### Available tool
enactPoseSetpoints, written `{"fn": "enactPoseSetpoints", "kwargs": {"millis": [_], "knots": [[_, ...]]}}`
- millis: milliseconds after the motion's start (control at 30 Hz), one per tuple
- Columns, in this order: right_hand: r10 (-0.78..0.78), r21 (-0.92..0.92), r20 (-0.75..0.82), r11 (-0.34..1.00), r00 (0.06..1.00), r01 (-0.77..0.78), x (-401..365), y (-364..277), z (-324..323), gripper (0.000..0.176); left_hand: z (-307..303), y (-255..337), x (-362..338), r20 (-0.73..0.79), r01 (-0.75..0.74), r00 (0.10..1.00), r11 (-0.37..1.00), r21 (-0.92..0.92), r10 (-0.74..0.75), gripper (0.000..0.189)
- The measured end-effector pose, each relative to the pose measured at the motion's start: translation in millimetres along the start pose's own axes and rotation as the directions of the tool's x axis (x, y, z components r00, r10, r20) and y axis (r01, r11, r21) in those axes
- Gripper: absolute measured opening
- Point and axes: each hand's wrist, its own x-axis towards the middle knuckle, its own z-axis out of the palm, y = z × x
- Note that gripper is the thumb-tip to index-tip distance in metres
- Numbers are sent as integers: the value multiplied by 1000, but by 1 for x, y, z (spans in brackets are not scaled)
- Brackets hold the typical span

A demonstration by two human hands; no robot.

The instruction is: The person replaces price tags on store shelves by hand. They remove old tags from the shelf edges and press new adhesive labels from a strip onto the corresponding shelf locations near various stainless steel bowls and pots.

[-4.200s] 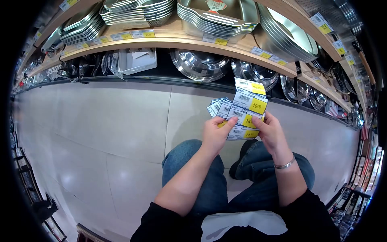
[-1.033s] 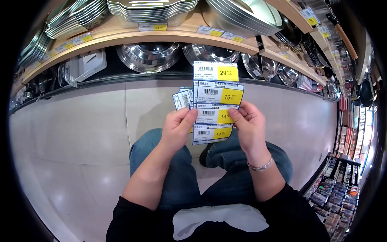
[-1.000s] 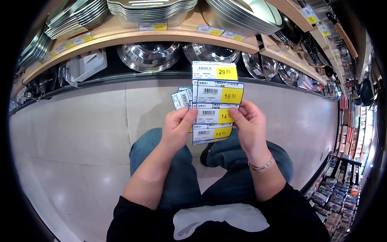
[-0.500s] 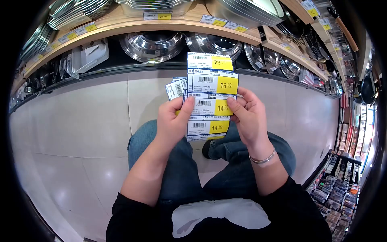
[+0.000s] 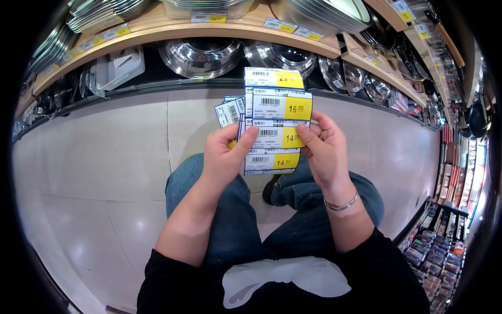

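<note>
Price labels between both hands, bowls on shelf beyond.

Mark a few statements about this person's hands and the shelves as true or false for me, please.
1. The left hand and the right hand both hold a strip of price labels. True.
2. The price patches on the labels are red. False: they are yellow.
3. Shiny metal bowls sit below a wooden shelf, beyond the labels. True.
4. A bracelet is on the left wrist. False: it is on the right wrist.
5. The person wears blue jeans. True.
</note>
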Motion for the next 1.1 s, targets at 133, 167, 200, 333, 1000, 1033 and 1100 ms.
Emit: {"fn": "enactPoseSetpoints", "kwargs": {"millis": [133, 167, 200, 333, 1000, 1033, 1100], "knots": [[-36, 12, 59, 999, 998, 35, 0, -2, -2, 28, 1, 3, 2, 6, 1, 1000, 1000, -18, -1, 21], [-56, 4, 77, 998, 995, 56, 0, -2, -3, 28, 1, 1, 4, -12, 5, 1000, 1000, 1, -5, 21], [-58, 6, 77, 998, 995, 58, 1, -2, -3, 28, 1, 0, 5, -30, 9, 1000, 1000, 20, -8, 22], [-68, -10, 97, 998, 993, 69, 2, -4, 0, 27, 0, -2, 6, -50, 26, 998, 996, 87, -21, 22], [-548, -532, 251, 610, 798, 587, -10, -3, -7, 21, 1, 16, 0, -38, -156, 983, 919, 362, 182, 18], [-497, -505, 186, 692, 848, 516, -10, -1, -5, 21, 3, 12, 2, -66, -164, 977, 918, 361, 201, 18], [-428, -454, 134, 775, 894, 439, -3, 1, -2, 20, 4, 3, 8, -102, -165, 971, 912, 375, 217, 19]]}}
